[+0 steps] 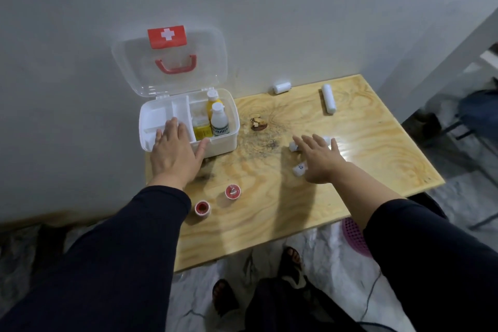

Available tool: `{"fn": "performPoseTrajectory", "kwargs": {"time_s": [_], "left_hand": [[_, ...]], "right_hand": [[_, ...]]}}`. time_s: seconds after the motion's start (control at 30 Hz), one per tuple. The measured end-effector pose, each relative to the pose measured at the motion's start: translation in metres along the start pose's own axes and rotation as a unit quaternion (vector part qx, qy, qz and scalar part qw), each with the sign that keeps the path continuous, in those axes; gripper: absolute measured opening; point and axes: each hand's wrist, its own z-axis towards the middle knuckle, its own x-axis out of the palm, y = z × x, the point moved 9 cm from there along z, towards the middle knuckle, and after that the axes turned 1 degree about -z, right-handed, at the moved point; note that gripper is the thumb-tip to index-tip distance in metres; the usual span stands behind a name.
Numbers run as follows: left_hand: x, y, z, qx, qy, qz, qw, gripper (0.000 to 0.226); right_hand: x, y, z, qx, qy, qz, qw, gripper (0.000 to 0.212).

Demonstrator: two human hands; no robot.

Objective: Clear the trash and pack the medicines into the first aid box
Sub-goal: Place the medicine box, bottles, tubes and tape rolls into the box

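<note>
Two hands are spread, fingers apart: the left hand (175,153) is laid on the first aid box (221,140) (lid open), the right hand (320,160) held over small white bottles (298,169) on the desk (269,205).

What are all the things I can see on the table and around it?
first aid box: 1, white, clear lid open against the wall, back left of table
bottles: 2, one yellow, one white, upright in the box's right part
yellow packet: 1, in the box beside the bottles
tape rolls: 2, red and white, front left of table
white rolls: 2, back of table, lying down
small white items: about 3, partly hidden under the right hand
brown scrap: 1, middle of table
table: 1, light wood
purple basket: 1, on floor, partly hidden
left hand: flat, open, on the box's front edge
right hand: open, fingers spread over the small white items
</note>
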Motion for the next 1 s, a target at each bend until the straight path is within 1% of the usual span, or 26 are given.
{"fn": "performPoseTrajectory", "kwargs": {"time_s": [0.03, 0.17, 0.27, 0.37, 0.43, 0.5, 0.6, 0.63, 0.73, 0.8, 0.9, 1.0], "left_hand": [[0.0, 0.0, 0.0, 0.001, 0.0, -0.001, 1.0, 0.074], [0.001, 0.001, 0.0, 0.01, 0.002, -0.011, 1.0, 0.076], [0.0, 0.002, 0.001, 0.011, 0.008, -0.023, 1.0, 0.076], [-0.003, 0.004, 0.001, 0.018, 0.019, -0.037, 0.999, 0.076], [-0.008, 0.008, 0.002, 0.029, 0.016, -0.046, 0.998, 0.074], [-0.012, 0.012, 0.003, 0.042, 0.014, -0.047, 0.998, 0.074], [-0.008, 0.023, 0.008, 0.042, 0.028, -0.038, 0.998, 0.081], [-0.006, 0.027, 0.009, 0.035, 0.037, -0.039, 0.998, 0.082], [-0.003, 0.034, 0.01, 0.013, 0.041, -0.044, 0.998, 0.075], [-0.006, 0.032, 0.01, 0.015, 0.038, -0.032, 0.999, 0.072], [-0.006, 0.029, 0.009, 0.026, 0.038, -0.008, 0.999, 0.073], [-0.006, 0.03, 0.007, 0.027, 0.027, -0.034, 0.999, 0.07]], "right_hand": [[0.001, 0.002, -0.001, -0.003, -0.012, -0.015, 1.0, 0.085], [-0.001, 0.017, -0.001, -0.017, -0.07, -0.045, 0.996, 0.062], [-0.005, 0.029, -0.002, -0.02, -0.11, -0.038, 0.993, 0.056], [-0.007, 0.041, -0.002, -0.021, -0.131, -0.009, 0.991, 0.05], [-0.019, 0.049, -0.002, -0.017, -0.156, 0.052, 0.986, 0.048], [-0.046, 0.059, -0.005, -0.023, -0.205, 0.154, 0.966, 0.047], [-0.106, 0.085, -0.016, -0.069, -0.288, 0.3, 0.907, 0.047], [-0.124, 0.095, -0.019, -0.081, -0.303, 0.34, 0.887, 0.048], [-0.157, 0.135, -0.022, -0.13, -0.294, 0.433, 0.842, 0.05], [-0.166, 0.161, -0.019, -0.159, -0.279, 0.457, 0.83, 0.048], [-0.161, 0.189, -0.007, -0.174, -0.254, 0.451, 0.838, 0.047], [-0.143, 0.203, 0.008, -0.158, -0.215, 0.424, 0.866, 0.048]]}}
